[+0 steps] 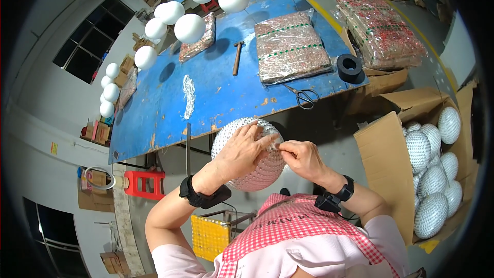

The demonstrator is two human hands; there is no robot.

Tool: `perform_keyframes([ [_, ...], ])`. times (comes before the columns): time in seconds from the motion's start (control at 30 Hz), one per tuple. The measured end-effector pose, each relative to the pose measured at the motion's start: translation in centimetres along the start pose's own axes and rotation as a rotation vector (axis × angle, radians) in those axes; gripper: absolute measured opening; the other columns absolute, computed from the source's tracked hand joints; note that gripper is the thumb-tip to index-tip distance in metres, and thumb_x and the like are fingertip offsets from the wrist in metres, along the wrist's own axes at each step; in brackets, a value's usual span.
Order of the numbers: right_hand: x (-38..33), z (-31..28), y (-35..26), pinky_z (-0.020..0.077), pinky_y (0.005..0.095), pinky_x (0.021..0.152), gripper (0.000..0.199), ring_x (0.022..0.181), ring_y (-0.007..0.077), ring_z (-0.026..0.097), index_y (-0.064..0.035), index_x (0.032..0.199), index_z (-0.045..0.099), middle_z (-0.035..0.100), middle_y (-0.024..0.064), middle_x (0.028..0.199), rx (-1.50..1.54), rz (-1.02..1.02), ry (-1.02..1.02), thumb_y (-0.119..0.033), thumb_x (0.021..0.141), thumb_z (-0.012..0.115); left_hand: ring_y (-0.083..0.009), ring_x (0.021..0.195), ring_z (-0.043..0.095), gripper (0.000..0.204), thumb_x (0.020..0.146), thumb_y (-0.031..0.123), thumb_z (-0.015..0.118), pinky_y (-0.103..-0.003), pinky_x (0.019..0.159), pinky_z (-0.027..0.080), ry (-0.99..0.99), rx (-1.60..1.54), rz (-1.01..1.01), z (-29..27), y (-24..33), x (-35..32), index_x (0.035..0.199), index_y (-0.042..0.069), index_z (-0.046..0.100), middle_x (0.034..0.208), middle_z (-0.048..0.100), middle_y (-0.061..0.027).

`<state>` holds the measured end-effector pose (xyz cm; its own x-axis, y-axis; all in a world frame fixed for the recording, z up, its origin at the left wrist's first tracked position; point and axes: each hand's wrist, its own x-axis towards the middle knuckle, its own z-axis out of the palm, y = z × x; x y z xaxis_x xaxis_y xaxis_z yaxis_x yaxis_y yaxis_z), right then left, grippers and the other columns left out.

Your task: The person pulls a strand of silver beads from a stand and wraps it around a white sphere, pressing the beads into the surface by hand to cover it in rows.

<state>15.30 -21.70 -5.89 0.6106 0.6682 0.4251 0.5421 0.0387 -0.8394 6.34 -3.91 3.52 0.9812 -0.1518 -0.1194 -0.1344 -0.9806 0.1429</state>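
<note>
A large round ball [262, 172], covered in rows of small silvery-white beads or sequins, is in front of me at the near edge of the blue table. My left hand [241, 149] grips it from its upper left, with the fingers bent over the top and pressed on the surface. At the ball's upper right, my right hand [304, 160] is closed in a pinch, its fingertips close to those of my left. Whatever lies in that pinch is too small to make out. The ball's underside is hidden.
On the blue table [154, 92] lie a hammer [237, 59], black scissors [303, 97], a black tape roll [350, 68], a bundle of white strands [189, 97] and plastic-wrapped packs [290, 46]. Plain white balls [189, 28] hang above it. A cardboard box [383, 164] at right holds several covered balls.
</note>
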Motion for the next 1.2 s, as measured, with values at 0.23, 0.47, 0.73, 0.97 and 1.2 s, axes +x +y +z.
perform_keyframes([
  [0.23, -0.2, 0.1, 0.9, 0.0522, 0.0407, 0.062, 0.018, 0.073, 0.0333, 0.066, -0.0057, 0.100, 0.068, 0.068, 0.0139, 0.084, -0.047, -0.025, 0.018, -0.011, 0.083, 0.064, -0.0395, 0.133, 0.038, 0.047, 0.087, 0.033, 0.067, -0.051, 0.108, 0.031, 0.033, 0.031, 0.083, 0.6, -0.6, 0.1, 0.131, 0.023, 0.054, 0.135, 0.048, -0.0200],
  [0.47, 0.1, 0.2, 1.0, 0.0513, 0.0403, 0.059, 0.012, 0.070, 0.0326, 0.066, -0.0062, 0.093, 0.066, 0.067, 0.0130, 0.082, -0.022, 0.015, 0.043, -0.010, 0.082, 0.064, -0.0393, 0.135, 0.037, 0.043, 0.087, 0.034, 0.068, -0.052, 0.108, 0.031, 0.024, 0.050, 0.043, 0.5, -0.5, 0.0, 0.127, 0.022, 0.058, 0.139, 0.046, -0.0189],
  [0.73, 0.1, 0.0, 1.6, 0.0506, 0.0403, 0.056, 0.012, 0.068, 0.0318, 0.065, -0.0064, 0.093, 0.065, 0.063, 0.0111, 0.073, -0.280, -0.223, -0.075, -0.008, 0.081, 0.064, -0.0390, 0.136, 0.036, 0.042, 0.086, 0.029, 0.069, -0.050, 0.109, 0.031, 0.089, 0.056, -0.010, 0.5, 0.2, 0.2, 0.126, 0.020, 0.059, 0.140, 0.044, -0.0200],
  [0.97, 0.4, -0.2, 1.5, 0.0512, 0.0389, 0.058, 0.010, 0.069, 0.0327, 0.066, -0.0054, 0.091, 0.063, 0.067, 0.0139, 0.079, 0.047, 0.058, -0.017, -0.011, 0.083, 0.064, -0.0330, 0.119, 0.048, 0.026, 0.088, 0.022, 0.065, -0.048, 0.099, 0.039, 0.080, -0.024, 0.057, 0.5, -0.5, 0.5, 0.113, 0.016, 0.066, 0.119, 0.054, -0.0166],
  [1.2, 0.7, 0.5, 2.9, 0.0503, 0.0322, 0.055, 0.010, 0.062, 0.0212, 0.066, -0.0021, 0.088, 0.063, 0.068, 0.0110, 0.073, 0.303, 0.239, -0.095, -0.012, 0.086, 0.062, -0.0341, 0.117, 0.049, 0.030, 0.088, 0.019, 0.065, -0.045, 0.097, 0.039, 0.030, 0.042, 0.034, 0.0, 0.4, 0.6, 0.118, 0.020, 0.065, 0.121, 0.054, -0.0168],
])
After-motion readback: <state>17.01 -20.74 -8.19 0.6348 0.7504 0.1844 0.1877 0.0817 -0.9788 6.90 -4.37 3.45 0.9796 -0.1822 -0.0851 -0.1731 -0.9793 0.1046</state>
